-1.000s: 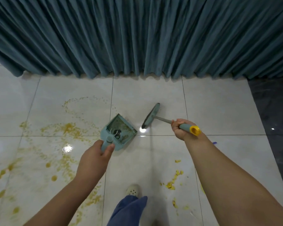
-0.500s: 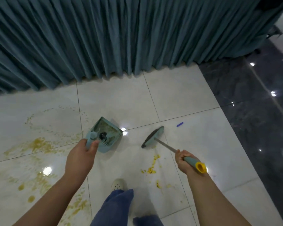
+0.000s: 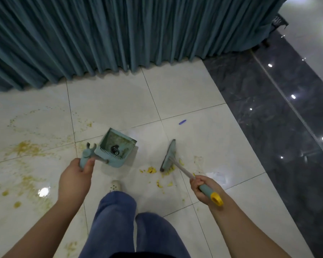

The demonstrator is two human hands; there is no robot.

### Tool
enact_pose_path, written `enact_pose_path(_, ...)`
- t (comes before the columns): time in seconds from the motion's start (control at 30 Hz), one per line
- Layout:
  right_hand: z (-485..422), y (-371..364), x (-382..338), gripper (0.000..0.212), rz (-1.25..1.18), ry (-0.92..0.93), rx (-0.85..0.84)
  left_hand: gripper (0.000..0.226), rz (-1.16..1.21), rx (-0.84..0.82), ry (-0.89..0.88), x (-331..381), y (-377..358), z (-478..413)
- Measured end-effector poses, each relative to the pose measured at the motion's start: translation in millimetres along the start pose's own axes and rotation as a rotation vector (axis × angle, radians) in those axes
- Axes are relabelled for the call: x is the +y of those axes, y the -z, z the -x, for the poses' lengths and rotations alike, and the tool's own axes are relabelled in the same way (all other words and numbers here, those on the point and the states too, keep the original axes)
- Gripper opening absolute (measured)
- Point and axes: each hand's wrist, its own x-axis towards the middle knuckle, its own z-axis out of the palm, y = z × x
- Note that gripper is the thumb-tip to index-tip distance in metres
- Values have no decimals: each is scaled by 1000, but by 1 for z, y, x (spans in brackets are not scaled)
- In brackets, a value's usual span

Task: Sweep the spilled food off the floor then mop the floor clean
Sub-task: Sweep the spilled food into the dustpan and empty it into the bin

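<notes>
Teal plastic is clamped in both hands. The fingers (image 3: 90, 163) of the left hand (image 3: 75, 175) are curled round the short handle (image 3: 84, 158) of the dustpan (image 3: 117, 144), with the thumb laid along its side. The pan is held tilted, its open mouth turned away from the person and its comb-toothed rear edge nearest the hand. A dark clump (image 3: 115, 148) and a yellowish film are seen inside it. Whether its far lip touches the floor (image 3: 175, 90) cannot be told.

The fingers (image 3: 196, 181) of the right hand (image 3: 201, 185) are closed round the teal grip of the brush, just below its yellow end cap (image 3: 217, 198). From the fist a thin metal shaft (image 3: 182, 169) runs up and left to the brush head (image 3: 169, 155), which is set down on the pale tile just right of the dustpan and apart from it.

The spilled food (image 3: 151, 170), in small yellow pieces, lies scattered round the lower end of the brush head and between it and the right hand. Wider yellow smears (image 3: 26, 148) are spread over the tiles toward the left edge of the floor.

A pale shoe (image 3: 115, 185) and blue trouser legs (image 3: 116, 220) are seen between the forearms. A small purple scrap (image 3: 182, 122) lies beyond the brush. The far edge of the floor is met by a teal curtain (image 3: 119, 34), the right side by dark polished tiles (image 3: 268, 112).
</notes>
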Motion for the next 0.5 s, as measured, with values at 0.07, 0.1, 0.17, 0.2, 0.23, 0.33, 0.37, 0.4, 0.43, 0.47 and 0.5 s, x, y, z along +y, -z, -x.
enact_pose_path(0.07, 16, -8, 12, 8, -59, -76, -61, 38, 10, 13, 16, -11, 1, 17)
enact_pose_path(0.1, 28, -15, 20, 15, -48, -113, -67, 39, 13, 14, 22, -16, 2, 23)
enact_pose_path(0.17, 36, -25, 34, 24, 1, -207, -105, 39, 2, 13, 41, -26, 8, 35)
enact_pose_path(0.2, 36, -30, 40, 26, 28, -260, -131, 38, -5, 17, 51, -30, 11, 40)
enact_pose_path(0.23, 31, -35, 48, 27, 67, -287, -128, 38, -11, 21, 62, -35, 14, 44)
enact_pose_path(0.33, 22, -54, 71, 23, 117, -328, -168, 37, -15, 27, 91, -49, 22, 56)
enact_pose_path(0.37, 18, -57, 79, 18, 107, -322, -172, 36, -18, 26, 96, -54, 23, 59)
enact_pose_path(0.4, 14, -59, 84, 14, 100, -324, -164, 36, -23, 24, 95, -59, 23, 62)
enact_pose_path(0.43, 10, -58, 88, 11, 85, -328, -154, 35, -27, 19, 93, -63, 23, 65)
enact_pose_path(0.47, 7, -54, 91, 10, 71, -323, -141, 36, -28, 11, 93, -68, 23, 67)
enact_pose_path(0.5, 5, -50, 92, 10, 53, -316, -126, 36, -26, 2, 94, -72, 23, 69)
